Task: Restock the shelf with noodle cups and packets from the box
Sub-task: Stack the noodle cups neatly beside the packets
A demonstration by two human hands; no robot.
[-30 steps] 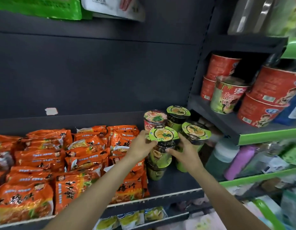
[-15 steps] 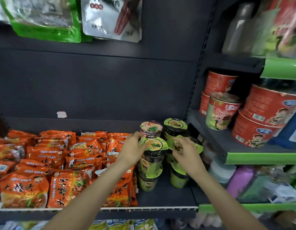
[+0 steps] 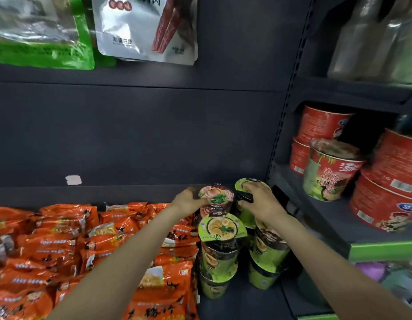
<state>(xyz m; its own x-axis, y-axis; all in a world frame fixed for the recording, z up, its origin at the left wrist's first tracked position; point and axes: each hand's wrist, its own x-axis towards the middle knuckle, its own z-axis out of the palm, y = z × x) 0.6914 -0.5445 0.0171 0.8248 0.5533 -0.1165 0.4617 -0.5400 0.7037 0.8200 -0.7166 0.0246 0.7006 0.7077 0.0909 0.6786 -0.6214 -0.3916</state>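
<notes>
- Landmark: the front green noodle cup (image 3: 220, 229), top of a two-cup stack on the dark shelf (image 3: 242, 303)
- Left hand (image 3: 189, 200): just behind and above the landmark, fingers curled round the left side of the red-lidded noodle cup (image 3: 216, 195), gripping it
- The red-lidded noodle cup stands directly behind the landmark, upright, lid facing up
- Right hand (image 3: 260, 199): behind and right of the landmark, fingers curled over the lid and upper rim of the rear green noodle cup (image 3: 244, 185), gripping it
- A further stack of green cups (image 3: 268, 257) stands just right of the landmark, beneath the right forearm
- Orange noodle packets (image 3: 69, 245) fill the shelf left of the landmark, lying in overlapping rows; the nearest packet touches the landmark's stack
- Red noodle bowls (image 3: 385, 199) sit on the adjoining shelf well right of the landmark, stacked in twos
</notes>
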